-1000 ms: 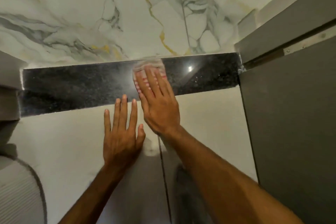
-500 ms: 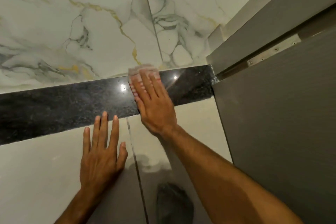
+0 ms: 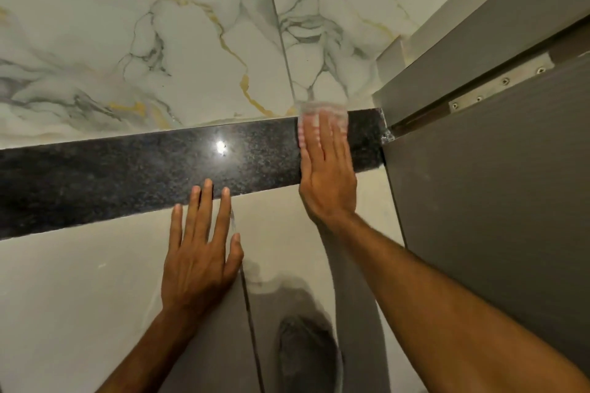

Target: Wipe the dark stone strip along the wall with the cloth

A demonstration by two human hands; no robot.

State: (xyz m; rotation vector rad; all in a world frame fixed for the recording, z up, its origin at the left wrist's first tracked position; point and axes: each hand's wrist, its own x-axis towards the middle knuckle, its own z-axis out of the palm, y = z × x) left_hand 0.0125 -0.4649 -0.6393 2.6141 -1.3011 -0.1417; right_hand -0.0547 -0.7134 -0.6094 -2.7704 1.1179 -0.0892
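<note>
Right hand (image 3: pixel 327 175) is pressing the blurred cloth (image 3: pixel 322 112) flat-palmed onto the dark stone strip (image 3: pixel 127 175) near the grey door (image 3: pixel 495 217); left hand (image 3: pixel 199 252) is lying open, fingers spread, gripping nothing.

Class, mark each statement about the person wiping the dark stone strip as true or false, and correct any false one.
1. The right hand presses a pale thin cloth on the dark speckled stone strip. True.
2. The left hand holds the cloth. False: it lies flat and empty, mostly on the pale tile.
3. The cloth is near the strip's end by the grey door. True.
4. The tile above the strip is plain black. False: it is white marble-patterned tile.
</note>
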